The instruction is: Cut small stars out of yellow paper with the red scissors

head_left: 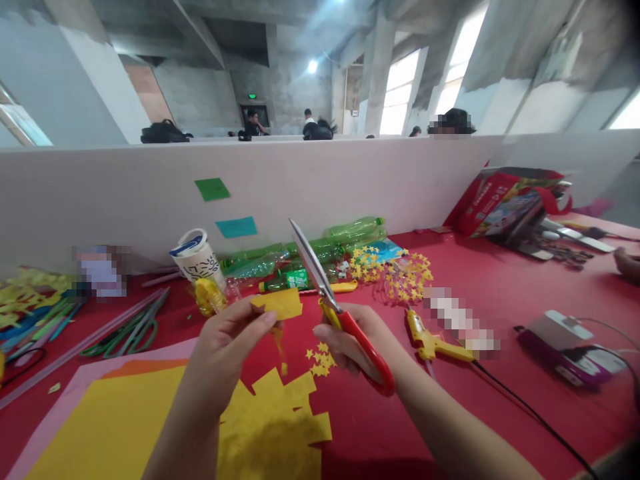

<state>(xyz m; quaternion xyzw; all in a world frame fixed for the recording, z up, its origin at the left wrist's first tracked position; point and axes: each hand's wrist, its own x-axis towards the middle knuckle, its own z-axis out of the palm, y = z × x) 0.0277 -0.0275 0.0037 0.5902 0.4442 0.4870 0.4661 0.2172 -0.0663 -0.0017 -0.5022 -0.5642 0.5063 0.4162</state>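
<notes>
Scissors (350, 327): blades pointing up-left, long axis diagonal, gripped in curled right hand (380, 333). Yellow paper (287, 303): long axis crosswise, pinched by left hand (225, 347).

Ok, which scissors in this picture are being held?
The red-and-yellow-handled scissors, gripped in the right hand with blades pointing up; the green-handled scissors lie on the red table.
</notes>
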